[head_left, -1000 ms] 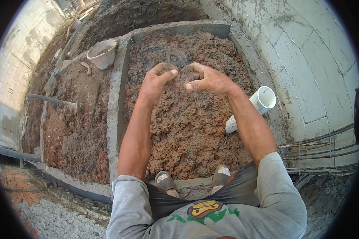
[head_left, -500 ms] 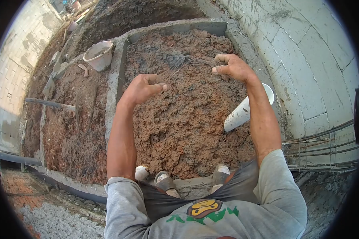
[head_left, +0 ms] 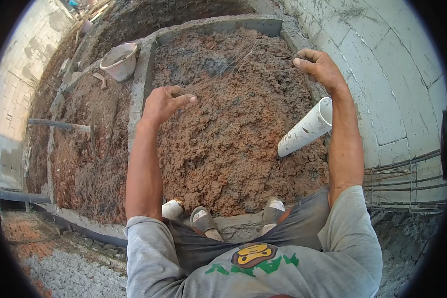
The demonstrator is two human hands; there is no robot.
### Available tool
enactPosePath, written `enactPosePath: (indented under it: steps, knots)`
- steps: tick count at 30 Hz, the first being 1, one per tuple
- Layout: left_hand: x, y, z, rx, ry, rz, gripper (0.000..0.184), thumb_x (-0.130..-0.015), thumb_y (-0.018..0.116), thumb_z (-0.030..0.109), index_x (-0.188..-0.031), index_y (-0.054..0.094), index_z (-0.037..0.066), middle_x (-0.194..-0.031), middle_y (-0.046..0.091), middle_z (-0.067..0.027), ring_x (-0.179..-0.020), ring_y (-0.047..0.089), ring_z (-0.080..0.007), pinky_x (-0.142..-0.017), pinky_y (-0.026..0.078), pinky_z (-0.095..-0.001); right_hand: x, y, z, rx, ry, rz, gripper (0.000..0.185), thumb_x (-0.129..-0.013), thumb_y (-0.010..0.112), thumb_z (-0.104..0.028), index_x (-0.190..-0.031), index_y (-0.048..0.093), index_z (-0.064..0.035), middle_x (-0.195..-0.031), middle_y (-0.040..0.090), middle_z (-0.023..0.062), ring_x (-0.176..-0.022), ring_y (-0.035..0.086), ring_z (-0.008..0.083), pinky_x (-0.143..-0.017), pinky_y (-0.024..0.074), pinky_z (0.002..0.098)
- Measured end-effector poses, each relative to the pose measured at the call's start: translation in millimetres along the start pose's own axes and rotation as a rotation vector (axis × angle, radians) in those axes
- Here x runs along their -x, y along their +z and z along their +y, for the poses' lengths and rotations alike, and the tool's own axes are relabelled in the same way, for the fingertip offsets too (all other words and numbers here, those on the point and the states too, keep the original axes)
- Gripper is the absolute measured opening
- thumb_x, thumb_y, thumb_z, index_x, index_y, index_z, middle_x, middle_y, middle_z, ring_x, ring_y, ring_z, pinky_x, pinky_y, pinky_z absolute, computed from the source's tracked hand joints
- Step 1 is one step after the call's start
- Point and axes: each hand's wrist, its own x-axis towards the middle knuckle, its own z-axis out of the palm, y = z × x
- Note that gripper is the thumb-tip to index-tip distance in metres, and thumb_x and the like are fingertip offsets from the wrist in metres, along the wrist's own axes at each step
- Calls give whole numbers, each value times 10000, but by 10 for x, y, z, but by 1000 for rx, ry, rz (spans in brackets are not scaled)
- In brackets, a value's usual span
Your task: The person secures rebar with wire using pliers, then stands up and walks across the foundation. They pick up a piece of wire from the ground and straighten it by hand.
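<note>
Thin tangled wire (head_left: 248, 57), hard to pick out against the brown soil (head_left: 223, 149), stretches between my two hands. My left hand (head_left: 165, 104) is closed in a pinch on one side of the wire, over the left part of the soil bed. On the other side, higher and to the right, my right hand (head_left: 319, 68) pinches the wire between thumb and fingers. Just below my right hand, a white pipe (head_left: 303, 134) sticks out of the soil at a slant, partly behind my right forearm.
A concrete edge (head_left: 143, 79) frames the soil bed. A bucket (head_left: 119, 62) stands beyond it on the left. Rebar (head_left: 397, 186) lies along the right-hand block wall (head_left: 382, 89). My sandalled feet (head_left: 203, 221) are at the bed's near edge.
My hands have moved from close together to wide apart, the right one up and to the right, the left one to the left. The wire bundle has spread out between them.
</note>
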Motion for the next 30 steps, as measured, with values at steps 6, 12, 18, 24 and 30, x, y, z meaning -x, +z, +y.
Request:
enactPosePath:
  steps: [6, 12, 18, 24, 30]
  knots:
    - [-15, 120, -120, 283, 123, -51, 469, -770, 740, 486, -930, 711, 45, -682, 612, -20, -609, 542, -126, -546, 416, -320, 128, -86, 151, 61, -59, -29, 305, -827, 690, -387, -885, 634, -92, -602, 455, -56, -525, 403, 58, -493, 318, 235]
    - [159, 25, 330, 592, 196, -176, 444, -790, 726, 447, -959, 713, 36, -667, 617, -46, -567, 518, -109, -515, 417, -279, 471, -43, 194, -79, -128, -201, 362, -879, 647, -387, -1025, 637, -56, -628, 500, -39, -530, 449, 54, -508, 370, 221]
    - [74, 239, 340, 341, 199, -220, 426, -744, 767, 419, -926, 722, 37, -633, 599, -30, -574, 540, -122, -518, 417, -289, 740, -837, 264, 235, -140, -52, 305, -877, 647, -375, -955, 667, -81, -640, 511, -38, -576, 452, 66, -523, 360, 247]
    - [78, 310, 453, 623, 291, -300, 322, -916, 596, 365, -980, 724, 77, -678, 655, -35, -548, 546, -79, -481, 410, -240, 830, -830, 285, 441, -155, 191, 426, -868, 635, -415, -1102, 680, -62, -736, 646, 49, -610, 556, 115, -538, 448, 297]
    - [78, 309, 568, 895, 353, -159, 326, -896, 626, 340, -987, 687, 33, -683, 641, -30, -521, 515, -70, -465, 373, -222, 947, -302, 15, 252, 29, 89, 563, -870, 642, -404, -1207, 583, 42, -750, 619, 121, -659, 583, 157, -593, 481, 346]
